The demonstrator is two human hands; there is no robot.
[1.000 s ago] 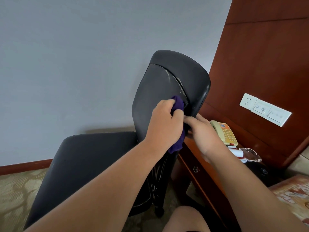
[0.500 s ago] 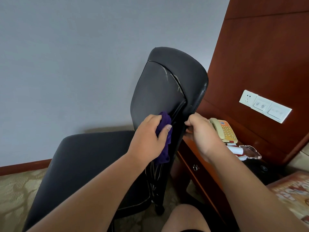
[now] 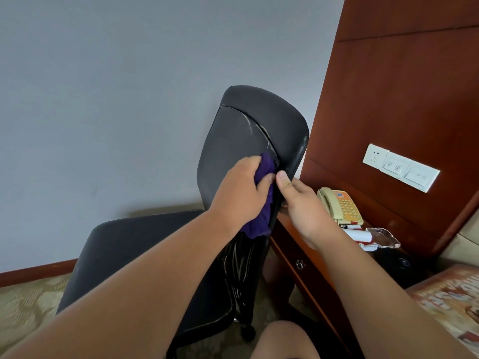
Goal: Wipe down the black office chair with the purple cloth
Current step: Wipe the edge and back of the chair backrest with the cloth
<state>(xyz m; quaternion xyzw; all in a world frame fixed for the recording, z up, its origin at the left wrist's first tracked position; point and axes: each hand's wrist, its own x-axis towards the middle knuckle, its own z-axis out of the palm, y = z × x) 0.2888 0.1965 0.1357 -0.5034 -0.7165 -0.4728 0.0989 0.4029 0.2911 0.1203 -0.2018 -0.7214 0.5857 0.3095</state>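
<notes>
Centrally in the frame, the left hand (image 3: 241, 193) has its fingers curled around the bunched purple cloth (image 3: 259, 224) and presses it against the lower part of the backrest of the black office chair (image 3: 233, 141). A tail of the cloth hangs down below the palm. Just right of it, the right hand (image 3: 303, 208) grips the backrest's right edge: the thumb lies on the front and the fingers wrap behind, out of sight. Pale scuff lines cross the upper backrest. The seat reaches toward the lower left, and both forearms cover part of it.

At right of centre a beige telephone (image 3: 339, 206) sits on a wooden counter (image 3: 293, 244); its keypad markings are too small to read. A white switch panel (image 3: 400, 167) on the wood panelling (image 3: 401, 86) bears small symbols, also illegible. The patterned fabric (image 3: 453, 294) at the lower right is cut off by the frame. A grey wall (image 3: 103, 99) fills the upper left, and patterned carpet (image 3: 26, 301) lies at the lower left.
</notes>
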